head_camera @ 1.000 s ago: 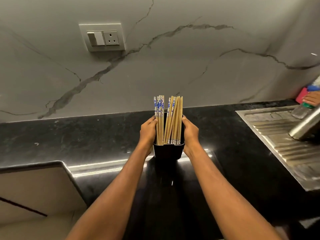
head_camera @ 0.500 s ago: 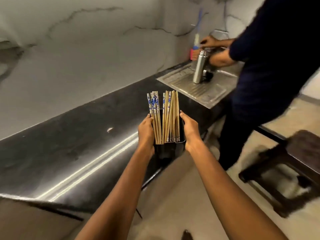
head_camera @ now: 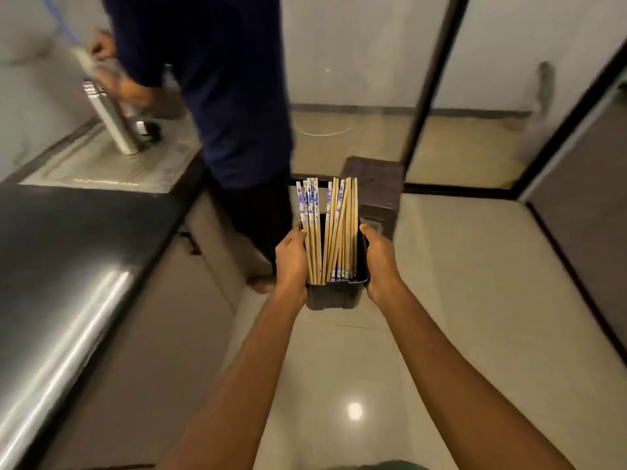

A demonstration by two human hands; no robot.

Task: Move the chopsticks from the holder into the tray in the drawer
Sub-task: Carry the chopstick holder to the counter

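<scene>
Black holder (head_camera: 334, 295) held in air above floor, right of dark counter (head_camera: 68, 239); left hand (head_camera: 292, 262) and right hand (head_camera: 380, 259) clasp its sides; chopsticks (head_camera: 334, 232) stand upright inside holder; second person (head_camera: 217, 89) beyond holder at counter.

Glossy beige floor (head_camera: 441, 300), black counter (head_camera: 68, 252) at left, pale walls (head_camera: 356, 45) behind.

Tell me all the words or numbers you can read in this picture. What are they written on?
None: nothing here can be read.
The chopsticks in the black holder carry blue painted patterns, not letters.
The steel bottle by the sink is too blurred to show any label.
The left hand and right hand cover the holder's sides; no print shows there.
</scene>
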